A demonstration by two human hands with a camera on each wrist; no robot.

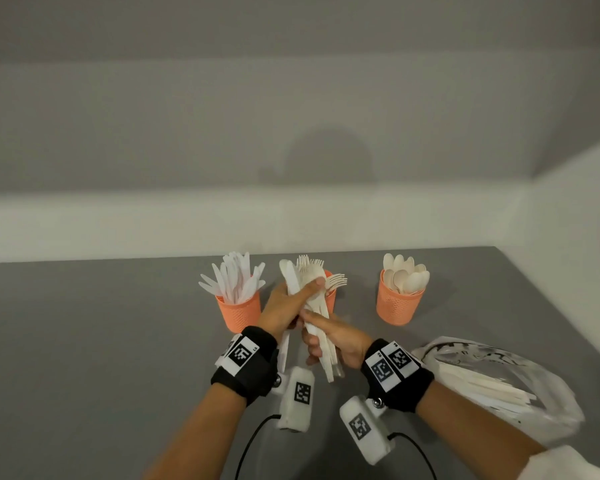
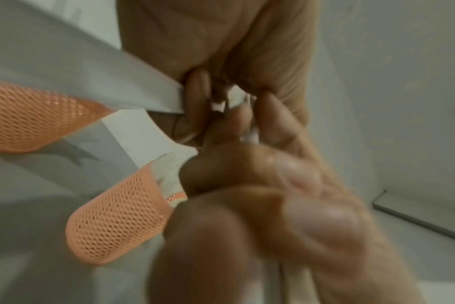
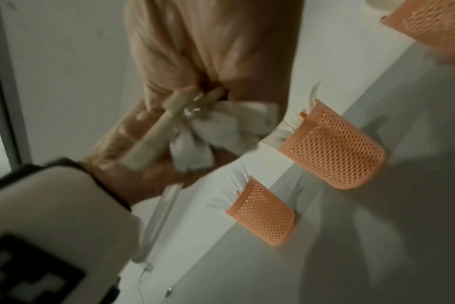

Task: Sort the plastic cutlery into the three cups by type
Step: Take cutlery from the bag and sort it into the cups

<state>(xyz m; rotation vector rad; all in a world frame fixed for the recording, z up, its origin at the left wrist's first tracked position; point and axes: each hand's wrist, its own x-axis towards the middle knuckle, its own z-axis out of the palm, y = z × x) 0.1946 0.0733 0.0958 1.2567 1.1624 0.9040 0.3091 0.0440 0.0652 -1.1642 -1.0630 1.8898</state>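
At the near right lies a crinkled clear plastic bag of white cutlery. Above the grey table, the right hand and left hand both grasp a bundle of white plastic cutlery. Beyond stand three orange mesh cups: knives left, forks middle, spoons right.

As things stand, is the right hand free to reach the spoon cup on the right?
Probably not yet. The right hand and the left hand both grip the cutlery bundle. The path to the spoon cup looks open across bare table.
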